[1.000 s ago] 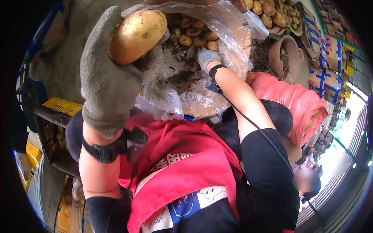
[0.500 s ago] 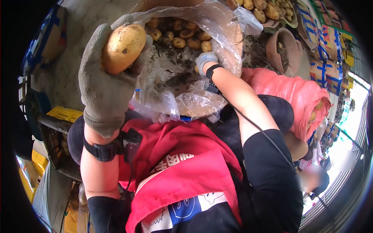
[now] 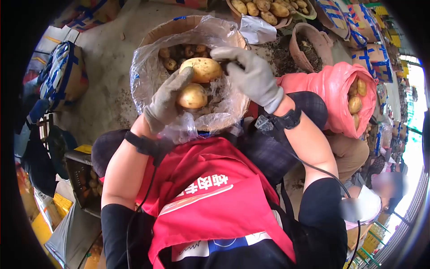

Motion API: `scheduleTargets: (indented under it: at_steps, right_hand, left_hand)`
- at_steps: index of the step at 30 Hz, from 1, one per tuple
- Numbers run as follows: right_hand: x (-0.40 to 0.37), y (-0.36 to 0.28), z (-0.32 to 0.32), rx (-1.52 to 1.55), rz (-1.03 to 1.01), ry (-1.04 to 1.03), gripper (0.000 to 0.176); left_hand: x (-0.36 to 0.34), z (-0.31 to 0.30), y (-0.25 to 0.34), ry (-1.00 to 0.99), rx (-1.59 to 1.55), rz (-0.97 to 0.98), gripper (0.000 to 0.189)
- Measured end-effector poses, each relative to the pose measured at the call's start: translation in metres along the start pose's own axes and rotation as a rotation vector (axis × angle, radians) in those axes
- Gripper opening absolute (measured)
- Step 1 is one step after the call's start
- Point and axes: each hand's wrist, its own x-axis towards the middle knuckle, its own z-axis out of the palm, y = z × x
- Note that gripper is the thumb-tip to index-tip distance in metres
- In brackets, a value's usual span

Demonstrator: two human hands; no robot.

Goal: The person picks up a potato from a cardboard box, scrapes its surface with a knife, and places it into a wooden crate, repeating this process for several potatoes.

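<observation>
My left hand (image 3: 166, 101), in a grey work glove, is closed round potatoes above a plastic-lined basket (image 3: 145, 39). A large yellow potato (image 3: 204, 69) rests against its fingertips, and a second, rounder potato (image 3: 192, 96) sits just below, beside the palm. Part of the grip is hidden behind them. My right hand (image 3: 251, 76), gloved too, is open at the right end of the upper potato, fingers apart and nothing clearly held. Smaller potatoes (image 3: 170, 63) and loose dirt lie in the basket beneath.
A pink sack (image 3: 313, 85) of potatoes leans at my right knee. Behind it stand a reddish tub (image 3: 301, 49) with debris and a basket of potatoes (image 3: 268, 17). A dark crate (image 3: 83, 179) is at my left; taped boxes (image 3: 69, 76) stand farther off. A person (image 3: 358, 206) is at the right.
My left hand has moved right and down over the basket and now has two potatoes at it instead of one. My right hand has come up out of the basket towards them.
</observation>
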Motion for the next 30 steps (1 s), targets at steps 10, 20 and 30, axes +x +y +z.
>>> scheduleTargets:
  at_steps: [10, 20, 30]
  right_hand:
    - [-0.012, 0.009, 0.007, 0.385, 0.555, 0.011, 0.038]
    - [-0.019, 0.047, 0.01, 0.159, 0.325, 0.03, 0.035]
    - [-0.018, 0.024, 0.023, 0.236, 0.574, -0.03, 0.062]
  left_hand:
    - [0.017, -0.029, -0.007, -0.243, -0.398, -0.172, 0.058]
    - [0.034, -0.01, -0.001, -0.001, 0.305, 0.239, 0.087]
    - [0.023, 0.001, -0.012, 0.197, 0.903, 0.303, 0.069]
